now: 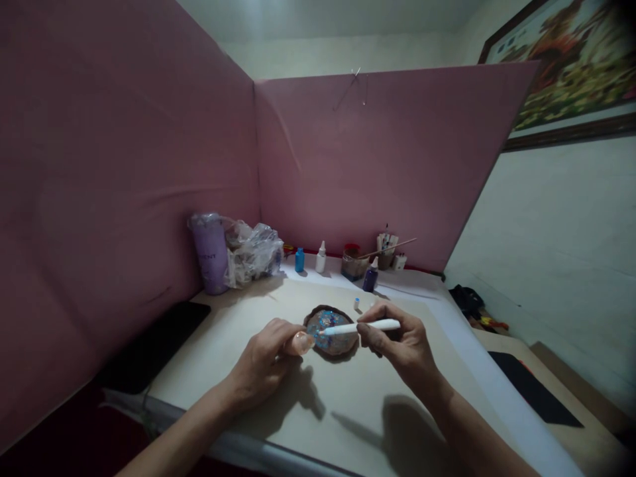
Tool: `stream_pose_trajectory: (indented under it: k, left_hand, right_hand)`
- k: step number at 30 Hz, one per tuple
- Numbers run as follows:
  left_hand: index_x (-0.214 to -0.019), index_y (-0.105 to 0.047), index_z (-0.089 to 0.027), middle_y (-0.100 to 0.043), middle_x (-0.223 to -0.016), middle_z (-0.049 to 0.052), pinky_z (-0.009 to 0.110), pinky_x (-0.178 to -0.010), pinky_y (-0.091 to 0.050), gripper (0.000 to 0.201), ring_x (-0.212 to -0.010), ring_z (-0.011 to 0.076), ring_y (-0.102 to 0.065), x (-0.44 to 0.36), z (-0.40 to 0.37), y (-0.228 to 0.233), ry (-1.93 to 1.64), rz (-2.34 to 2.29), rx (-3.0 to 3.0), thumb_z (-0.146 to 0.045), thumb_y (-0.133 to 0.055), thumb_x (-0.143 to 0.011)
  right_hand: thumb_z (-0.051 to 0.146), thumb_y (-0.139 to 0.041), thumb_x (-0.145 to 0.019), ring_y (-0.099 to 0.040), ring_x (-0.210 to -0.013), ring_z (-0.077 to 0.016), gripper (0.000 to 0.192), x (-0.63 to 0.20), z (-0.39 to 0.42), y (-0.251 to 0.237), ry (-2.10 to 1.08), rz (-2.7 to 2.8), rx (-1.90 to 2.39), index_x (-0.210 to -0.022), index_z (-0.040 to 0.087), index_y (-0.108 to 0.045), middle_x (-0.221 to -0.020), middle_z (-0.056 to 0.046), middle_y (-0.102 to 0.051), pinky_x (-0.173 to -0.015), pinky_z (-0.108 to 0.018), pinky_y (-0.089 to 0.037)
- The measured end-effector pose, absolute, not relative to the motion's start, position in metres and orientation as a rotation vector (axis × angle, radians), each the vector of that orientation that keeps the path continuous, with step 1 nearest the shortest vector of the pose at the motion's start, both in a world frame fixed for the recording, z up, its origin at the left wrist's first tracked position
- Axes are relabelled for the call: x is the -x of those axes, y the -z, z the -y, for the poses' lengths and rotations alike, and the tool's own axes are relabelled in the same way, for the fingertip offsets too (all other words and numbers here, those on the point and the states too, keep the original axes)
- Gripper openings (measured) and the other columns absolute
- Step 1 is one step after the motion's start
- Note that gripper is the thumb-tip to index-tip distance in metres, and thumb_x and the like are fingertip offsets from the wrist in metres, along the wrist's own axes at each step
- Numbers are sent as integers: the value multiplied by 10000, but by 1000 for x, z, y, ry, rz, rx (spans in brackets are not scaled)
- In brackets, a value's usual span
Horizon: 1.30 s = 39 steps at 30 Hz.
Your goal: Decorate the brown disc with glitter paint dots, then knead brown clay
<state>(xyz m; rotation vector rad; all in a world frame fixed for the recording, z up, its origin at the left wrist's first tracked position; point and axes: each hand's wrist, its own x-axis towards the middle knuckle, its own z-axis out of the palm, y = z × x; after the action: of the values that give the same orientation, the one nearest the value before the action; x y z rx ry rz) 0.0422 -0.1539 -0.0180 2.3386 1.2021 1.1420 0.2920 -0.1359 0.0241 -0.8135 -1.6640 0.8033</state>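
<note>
My right hand (397, 344) has its fingers (370, 317) pinched around a white pen (360, 326). The pen lies almost flat, and its tip points left, onto the blue part of a small brown disc (332, 331). My left hand (271, 354) sits at the left edge of the disc. Its fingers are curled, and the thumb (301, 342) presses against the rim, so it holds the disc in place. The disc lies flat on the pale bench (348, 411), between my two hands, near the middle.

Just behind the disc stands a tiny white bottle with a blue cap (356, 304). Farther back, by the pink wall (377, 165), I see a dark purple bottle (370, 278), a round jar (353, 262), a cup of sticks and brushes (386, 250), a white dropper bottle (321, 258) and a small blue bottle (299, 260). To the left of these sit a crumpled plastic bag (253, 252) and a tall purple cup (211, 253). A black flat thing (156, 344) lies at the far left of the bench. A framed picture (571, 66) hangs on the wall at the top right.
</note>
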Motion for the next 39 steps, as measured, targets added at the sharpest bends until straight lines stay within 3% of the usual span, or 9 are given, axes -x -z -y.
stream_pose_trajectory:
  k: [8, 15, 23, 33, 39]
  left_hand:
    - [-1070, -613, -206, -620, -961, 56, 300, -746, -438, 287, -880, 179, -554, -43, 154, 18, -1123, -1207, -2350, -101, -504, -826]
    - [-1123, -595, -214, -634, -961, 53, 323, -781, -430, 364, -910, 192, -538, -44, 153, 18, -1050, -1184, -2415, -68, -522, -798]
    - [-1114, -599, -207, -634, -961, 55, 326, -777, -426, 324, -901, 187, -530, -47, 154, 16, -1020, -1158, -2445, -92, -505, -826]
    - [-1064, -605, -207, -618, -942, 49, 318, -765, -422, 358, -892, 187, -531, -46, 157, 14, -973, -1191, -2398, -40, -494, -768]
    - [-1022, -612, -202, -606, -886, 38, 286, -711, -403, 281, -829, 169, -532, -46, 158, 15, -1005, -1234, -2356, -77, -504, -795]
  right_hand:
    - [346, -666, -807, -499, -499, -103, 187, -285, 139, -24, -691, 1816, 751, -756, 169, -632, -616, -6, -610, -468, -218, -393]
    - [270, -629, -839, -600, -583, -137, 103, -276, 148, -24, -598, 2022, 650, -841, 166, -633, -673, -33, -669, -547, -229, -449]
    - [275, -649, -826, -614, -591, -140, 121, -277, 145, -21, -532, 2028, 636, -833, 154, -646, -685, -47, -679, -530, -228, -453]
    - [441, -653, -816, -470, -424, -83, 285, -271, 140, -16, -1065, 1748, 790, -764, 170, -583, -534, 14, -594, -395, -192, -366]
    - [415, -645, -833, -499, -442, -93, 271, -272, 139, -13, -997, 1649, 760, -748, 175, -554, -540, 17, -587, -411, -202, -398]
